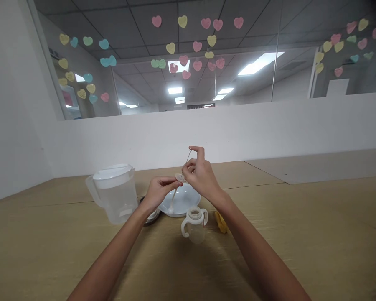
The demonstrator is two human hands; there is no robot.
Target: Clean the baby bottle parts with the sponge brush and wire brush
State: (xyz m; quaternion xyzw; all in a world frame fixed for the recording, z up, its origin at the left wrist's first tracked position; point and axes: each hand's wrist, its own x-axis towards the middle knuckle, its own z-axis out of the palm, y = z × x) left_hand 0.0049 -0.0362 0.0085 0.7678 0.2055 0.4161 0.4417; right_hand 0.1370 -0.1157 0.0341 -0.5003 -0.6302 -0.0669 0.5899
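My left hand (158, 191) pinches a clear, soft sippy-cup straw top (179, 177) between thumb and fingers. From it hangs a pale straw (174, 195) with a small white weight at its lower end, over a white bowl (188, 200). My right hand (202, 173) is closed on a thin metal wire (188, 157), its index finger raised against the wire's looped upper end. The lower end of the wire meets the straw top; how far it goes in is hidden by the fingers. Below my hands stands an uncapped baby bottle (196, 232) with two white handles.
A translucent lidded pitcher (117, 198) stands at the left. Beside the bowl lies a dark round dish (155, 218) with something white in it, partly behind my left wrist. A yellow cloth (221, 223) sits by my right forearm. A white wall (253, 129) rises behind the wooden table (301, 234).
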